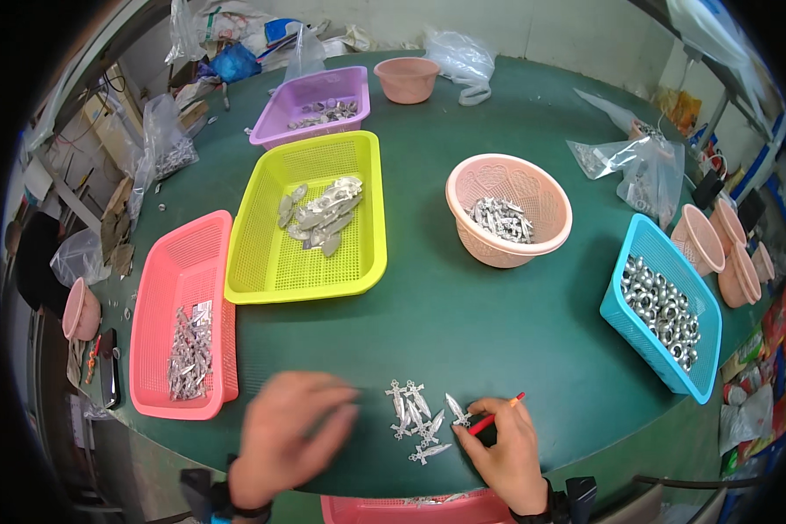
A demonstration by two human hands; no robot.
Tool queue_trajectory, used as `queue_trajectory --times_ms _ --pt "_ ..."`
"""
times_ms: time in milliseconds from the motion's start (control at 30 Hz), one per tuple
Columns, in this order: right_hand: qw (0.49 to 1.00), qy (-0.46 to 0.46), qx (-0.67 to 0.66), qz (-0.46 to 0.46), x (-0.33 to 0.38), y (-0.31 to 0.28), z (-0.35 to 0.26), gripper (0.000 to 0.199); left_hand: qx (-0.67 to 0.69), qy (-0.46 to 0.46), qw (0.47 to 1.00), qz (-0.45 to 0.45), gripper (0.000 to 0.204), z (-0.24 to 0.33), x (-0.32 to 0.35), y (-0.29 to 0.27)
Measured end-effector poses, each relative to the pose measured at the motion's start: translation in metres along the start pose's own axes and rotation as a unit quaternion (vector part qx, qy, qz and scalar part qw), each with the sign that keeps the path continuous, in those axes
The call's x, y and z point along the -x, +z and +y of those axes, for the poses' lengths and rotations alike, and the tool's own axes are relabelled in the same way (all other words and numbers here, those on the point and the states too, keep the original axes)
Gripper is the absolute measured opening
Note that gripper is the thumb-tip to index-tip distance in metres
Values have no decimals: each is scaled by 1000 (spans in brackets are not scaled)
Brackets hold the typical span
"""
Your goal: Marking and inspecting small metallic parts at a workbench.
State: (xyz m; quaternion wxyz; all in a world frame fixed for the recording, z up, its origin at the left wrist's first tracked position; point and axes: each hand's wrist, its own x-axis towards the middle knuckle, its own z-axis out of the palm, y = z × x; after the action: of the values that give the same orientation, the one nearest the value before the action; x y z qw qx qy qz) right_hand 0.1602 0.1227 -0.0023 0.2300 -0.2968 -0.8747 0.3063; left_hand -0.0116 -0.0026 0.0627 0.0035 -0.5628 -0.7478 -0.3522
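Note:
My right hand is closed around a slim red pen-like tool. Its thumb and index fingertips are also at a small silver sword-shaped metal piece. Left of that hand, a loose group of similar sword-shaped pieces lies on the green table. My left hand hovers to the left of this group, blurred by motion. Its thumb stands apart from the fingers and nothing shows between them.
A pink basket, a lime basket and a purple basket hold metal parts at left. A peach bowl and a blue basket with round metal parts stand right. Another pink basket sits below the table's near edge.

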Motion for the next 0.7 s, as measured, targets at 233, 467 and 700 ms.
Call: queue_trajectory --times_ms 233,467,700 --pt "974 14 -196 -112 -5 -23 -6 29 149 89 968 -182 16 6 -14 61" --pt "907 33 -416 -48 -9 -10 -8 22 415 -89 840 -339 14 6 -2 72" --pt "953 120 -275 48 -4 -10 -11 24 386 -123 887 -223 10 -2 -3 61"
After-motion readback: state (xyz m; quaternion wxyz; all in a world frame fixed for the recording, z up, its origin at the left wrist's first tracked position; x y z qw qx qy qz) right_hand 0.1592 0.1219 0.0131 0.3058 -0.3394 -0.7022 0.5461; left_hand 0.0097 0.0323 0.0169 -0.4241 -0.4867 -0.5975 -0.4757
